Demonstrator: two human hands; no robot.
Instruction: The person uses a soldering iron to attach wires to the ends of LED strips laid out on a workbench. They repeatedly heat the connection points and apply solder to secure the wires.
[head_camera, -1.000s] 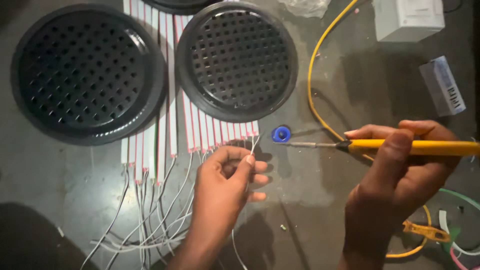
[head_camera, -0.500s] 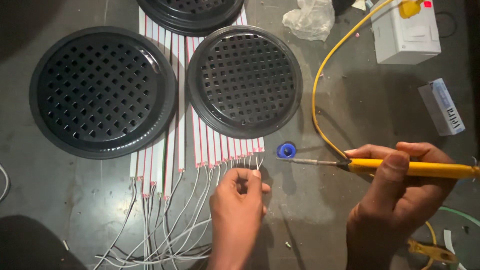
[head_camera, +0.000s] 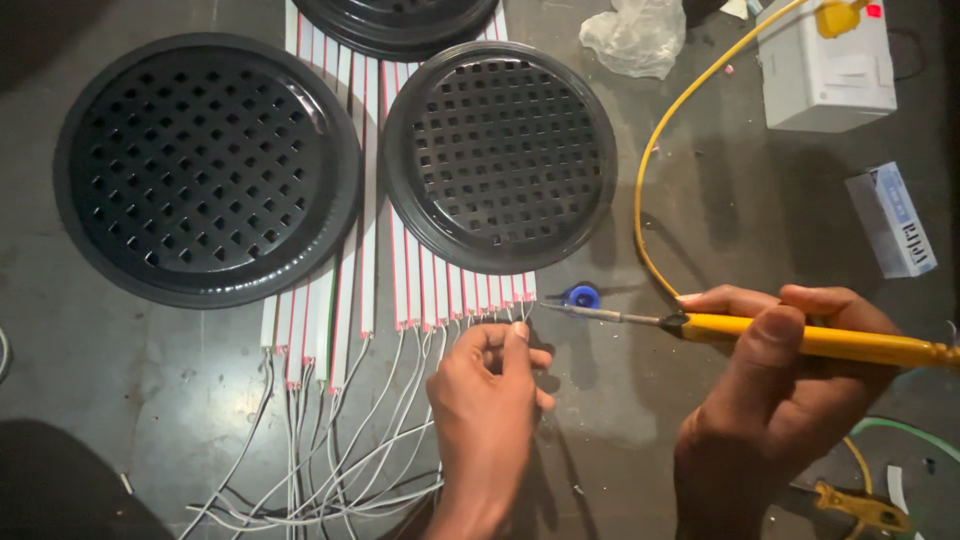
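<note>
right now my left hand (head_camera: 490, 400) pinches a thin white wire (head_camera: 520, 318) at the near end of the rightmost led strip (head_camera: 527, 288). my right hand (head_camera: 775, 385) is clamped on the yellow soldering iron (head_camera: 800, 338), lying crosswise, tip just right of the pinch.

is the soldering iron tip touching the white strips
Apart. The head view shows the soldering iron tip ending right of the white strips, with bare table between them, beside a small blue thing.
</note>
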